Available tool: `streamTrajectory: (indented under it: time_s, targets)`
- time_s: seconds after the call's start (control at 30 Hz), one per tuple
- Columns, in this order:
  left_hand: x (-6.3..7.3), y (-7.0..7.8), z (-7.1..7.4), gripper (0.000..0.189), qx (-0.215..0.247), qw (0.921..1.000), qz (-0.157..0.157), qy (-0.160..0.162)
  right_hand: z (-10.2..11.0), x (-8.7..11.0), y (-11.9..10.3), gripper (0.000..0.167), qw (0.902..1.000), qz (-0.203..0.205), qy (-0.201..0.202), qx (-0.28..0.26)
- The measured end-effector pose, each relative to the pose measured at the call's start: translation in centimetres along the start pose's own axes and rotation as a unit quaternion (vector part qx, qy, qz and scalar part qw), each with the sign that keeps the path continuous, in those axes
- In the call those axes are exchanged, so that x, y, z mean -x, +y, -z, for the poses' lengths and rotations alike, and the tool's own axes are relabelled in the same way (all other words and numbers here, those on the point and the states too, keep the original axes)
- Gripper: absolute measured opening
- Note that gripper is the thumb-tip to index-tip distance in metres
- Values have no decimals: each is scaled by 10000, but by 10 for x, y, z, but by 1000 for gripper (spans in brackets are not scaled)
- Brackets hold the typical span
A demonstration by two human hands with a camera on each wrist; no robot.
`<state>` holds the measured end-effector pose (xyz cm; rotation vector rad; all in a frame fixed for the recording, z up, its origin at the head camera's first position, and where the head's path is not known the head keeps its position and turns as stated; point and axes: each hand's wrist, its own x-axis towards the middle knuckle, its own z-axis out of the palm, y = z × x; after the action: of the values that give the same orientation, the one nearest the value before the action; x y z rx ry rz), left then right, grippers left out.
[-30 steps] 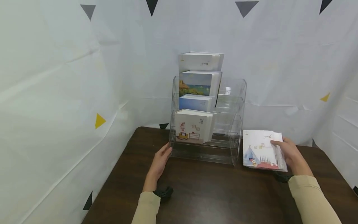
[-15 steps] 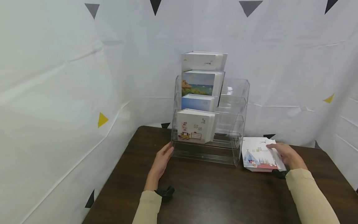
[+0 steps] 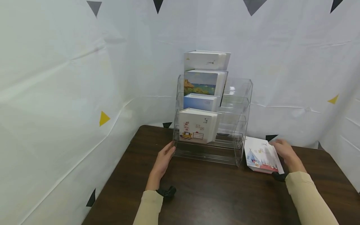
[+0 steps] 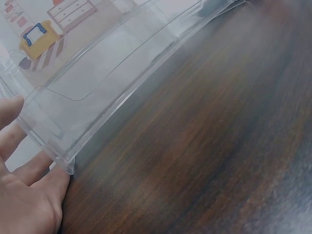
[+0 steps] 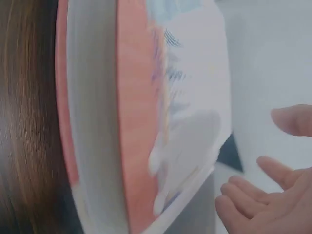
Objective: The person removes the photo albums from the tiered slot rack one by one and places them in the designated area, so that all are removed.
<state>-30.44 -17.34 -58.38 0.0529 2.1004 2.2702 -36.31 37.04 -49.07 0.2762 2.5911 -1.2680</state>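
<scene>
A clear acrylic rack [image 3: 241, 125] with several tiers stands at the back of the table, books in its left half. My left hand [image 3: 163, 160] rests against the rack's lower left side, its fingers fairly straight; in the left wrist view that hand [image 4: 29, 195] touches the bottom corner of the clear panel. To the right of the rack a thick white book [image 3: 260, 153] with a blue tent and red band on its cover lies flat. My right hand [image 3: 285, 153] is just off the book's right side. In the right wrist view its fingers are spread, with nothing between them.
On the rack's front tier sits a white book [image 3: 195, 128] with a furniture drawing. Behind it rise a blue book [image 3: 198, 103], a seaside picture book [image 3: 201, 84] and a white top book [image 3: 202, 61]. Pale sheeting [image 3: 152, 72] hangs behind the brown table [image 3: 208, 190].
My right hand has lowered the tent-cover book onto the table beside the rack and let go of it, drawing slightly away. The left hand stays against the rack.
</scene>
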Motion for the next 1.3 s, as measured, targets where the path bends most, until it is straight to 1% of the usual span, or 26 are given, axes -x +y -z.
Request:
streamTrajectory:
  time_s: [0.1,0.17,0.23,0.33,0.4,0.43,0.5,0.57,0.63,0.7,0.73,0.8,0.93,1.03,1.1,1.17,1.3]
  targets:
    - [0,3,1,68,-18,10000,5,25,-10,8,-15,79,9985,317,417,-163]
    - [1,3,1,68,-40,10000,-21,12,-19,14,-25,76,9953,567,709,-350]
    - [1,4,2,68,-55,10000,-18,17,-29,22,-38,74,9897,800,987,-652]
    - [1,4,2,67,-22,10000,38,37,-44,37,-61,69,9756,1104,1395,-1290]
    - [2,3,2,66,-1,10000,72,65,-55,47,-77,63,9602,1314,1753,-1732]
    - [1,3,2,67,-5,10000,57,61,-61,52,-85,58,9506,1453,1950,-1930]
    - [1,1,3,67,7,10000,63,58,-74,61,-98,49,9292,1828,2337,-2202]
    - [1,0,3,67,16,10000,30,37,-87,68,-110,41,9053,2338,2659,-2348]
    - [1,0,3,66,42,10000,11,17,-101,73,-120,38,8884,2864,2742,-2313]
    - [1,0,2,64,92,9999,28,35,-113,76,-130,38,8808,3283,2620,-2186]
    - [1,0,2,64,99,9999,20,44,-119,77,-134,39,8805,3426,2490,-2128]
    - [1,0,2,63,122,9999,41,68,-130,76,-141,43,8857,3602,2156,-1981]
    - [1,1,2,65,86,10000,1,47,-150,73,-153,58,9043,3596,1468,-1774]
    - [2,3,1,65,85,10000,-19,18,-163,70,-160,69,9119,3566,1114,-1698]
    - [2,3,1,65,119,9999,12,19,-170,67,-164,73,9119,3591,954,-1742]
    - [2,2,1,66,129,9999,48,24,-176,64,-168,75,9095,3624,894,-1830]
    - [0,2,3,68,161,9998,112,14,-183,58,-173,73,9083,3560,971,-1969]
